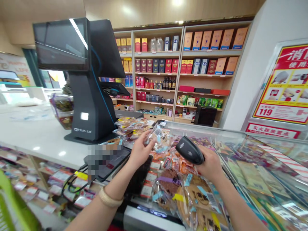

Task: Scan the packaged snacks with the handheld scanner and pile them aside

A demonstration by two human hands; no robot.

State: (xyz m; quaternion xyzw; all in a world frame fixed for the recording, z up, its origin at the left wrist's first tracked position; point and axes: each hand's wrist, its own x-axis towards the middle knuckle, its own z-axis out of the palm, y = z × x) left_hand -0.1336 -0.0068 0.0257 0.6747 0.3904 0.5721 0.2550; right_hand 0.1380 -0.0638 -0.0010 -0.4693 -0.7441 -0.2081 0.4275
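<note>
My right hand (211, 163) is wrapped round a black handheld barcode scanner (190, 150), whose head points left toward the packet by the other hand. With curled fingers my left hand (141, 149) grips the edge of a clear plastic snack packet (161, 139) that bears a barcode label and blue tape. Below the scanner lie small orange-wrapped snacks (180, 164). Closer to me is a pile of round flat cookies in clear bags (197, 195), with purple, blue and yellow strips. More bagged cookies (132, 126) are heaped beyond my left hand.
A black two-screen cash register (92, 96) stands on the white counter (45, 130) at left. Beside my left forearm are a dark flat device (115, 162) and cables. A glass case (255, 160) is on the right. Shelves of boxes (156, 65) line the back wall.
</note>
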